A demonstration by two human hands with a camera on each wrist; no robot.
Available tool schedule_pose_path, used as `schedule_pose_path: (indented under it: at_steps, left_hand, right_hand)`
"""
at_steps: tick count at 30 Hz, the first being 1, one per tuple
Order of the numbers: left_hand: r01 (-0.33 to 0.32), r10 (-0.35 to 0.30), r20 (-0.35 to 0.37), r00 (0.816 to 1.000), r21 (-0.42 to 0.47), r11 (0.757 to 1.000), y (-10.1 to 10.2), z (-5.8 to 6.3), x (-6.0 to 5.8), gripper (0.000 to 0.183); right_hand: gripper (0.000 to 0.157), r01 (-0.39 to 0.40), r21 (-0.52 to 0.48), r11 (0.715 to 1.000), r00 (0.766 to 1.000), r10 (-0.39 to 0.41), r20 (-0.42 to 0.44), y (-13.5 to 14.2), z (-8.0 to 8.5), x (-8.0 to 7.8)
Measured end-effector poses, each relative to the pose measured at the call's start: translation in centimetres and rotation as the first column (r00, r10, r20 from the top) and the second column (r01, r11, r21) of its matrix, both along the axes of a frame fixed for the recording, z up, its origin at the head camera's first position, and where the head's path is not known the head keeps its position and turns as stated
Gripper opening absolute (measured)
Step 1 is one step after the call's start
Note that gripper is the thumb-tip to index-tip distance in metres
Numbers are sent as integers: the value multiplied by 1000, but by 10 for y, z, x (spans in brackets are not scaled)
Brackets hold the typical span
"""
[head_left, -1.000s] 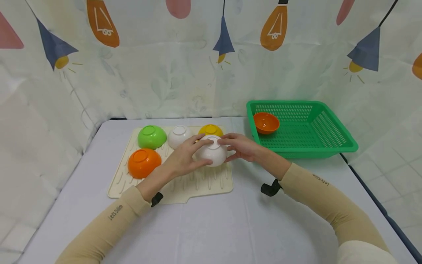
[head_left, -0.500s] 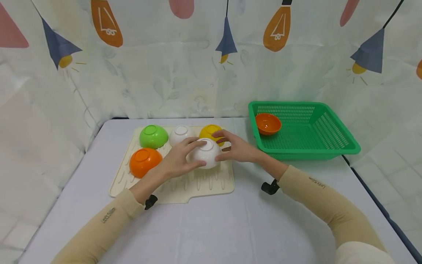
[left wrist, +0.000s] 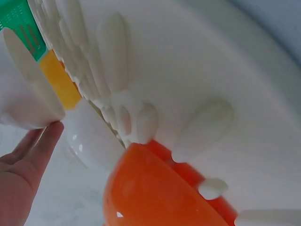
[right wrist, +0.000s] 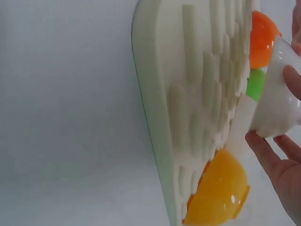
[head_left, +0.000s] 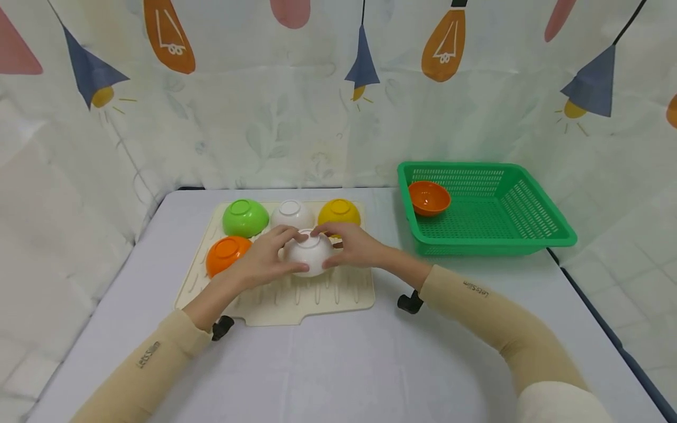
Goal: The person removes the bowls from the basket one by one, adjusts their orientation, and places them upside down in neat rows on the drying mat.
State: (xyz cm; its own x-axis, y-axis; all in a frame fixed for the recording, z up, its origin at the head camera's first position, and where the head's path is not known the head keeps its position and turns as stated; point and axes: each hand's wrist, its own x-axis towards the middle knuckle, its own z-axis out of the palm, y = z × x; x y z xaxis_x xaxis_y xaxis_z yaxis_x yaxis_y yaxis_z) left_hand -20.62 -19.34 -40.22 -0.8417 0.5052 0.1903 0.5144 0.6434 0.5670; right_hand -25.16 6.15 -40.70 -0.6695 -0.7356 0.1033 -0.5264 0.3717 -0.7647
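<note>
Between my two hands is a white bowl (head_left: 308,257), upside down with its foot ring up. My left hand (head_left: 260,258) holds its left side, thumb low and fingers near the foot. On the opposite side my right hand (head_left: 355,245) grips it the same way. In the right wrist view the bowl (right wrist: 275,99) is raised off the cream drying mat (head_left: 322,298). Upturned bowls stand on the mat: orange (head_left: 224,254) partly behind my left hand, green (head_left: 245,218), a second white one (head_left: 290,214) and yellow (head_left: 339,212) along the back.
A green plastic basket (head_left: 497,242) stands at the back right of the table, with an orange bowl (head_left: 429,198) sitting upright in its left end. White cloth (head_left: 344,364) covers the table. A printed curtain (head_left: 307,135) hangs behind it.
Both hands have carried the white bowl left and slightly toward me, away from in front of the yellow bowl. The right hand lifted its fingers midway and now grips the bowl again.
</note>
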Motion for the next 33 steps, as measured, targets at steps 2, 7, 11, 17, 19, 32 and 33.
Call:
schedule_pose_path:
  at_steps: [2,7,11,17,19,32,33]
  left_hand:
    - [-6,6,40,999,-20,1000,-7,0,-1,55]
    - [6,0,95,995,-69,998,-21,0,-4,55]
    - [22,-12,114,993,-92,996,-27,0,-8,54]
    - [35,-19,141,990,-113,993,-31,3,-12,54]
    - [38,-22,148,989,-111,993,-32,3,-14,55]
    - [49,-23,172,985,-144,988,-34,4,-17,54]
    - [50,-24,176,984,-143,988,-35,5,-17,52]
  right_hand:
    - [60,-13,24,1000,1000,13,-16,-8,-2,1]
    - [62,-10,69,998,997,16,-78,-24,-7,4]
    - [62,9,98,995,992,3,-125,-35,-9,6]
    - [60,35,157,987,982,-5,-187,-46,-10,9]
    - [60,40,167,985,980,-6,-199,-48,-11,10]
    - [61,21,191,981,983,14,-185,-48,-20,2]
    - [64,23,184,983,986,8,-167,-47,-19,2]
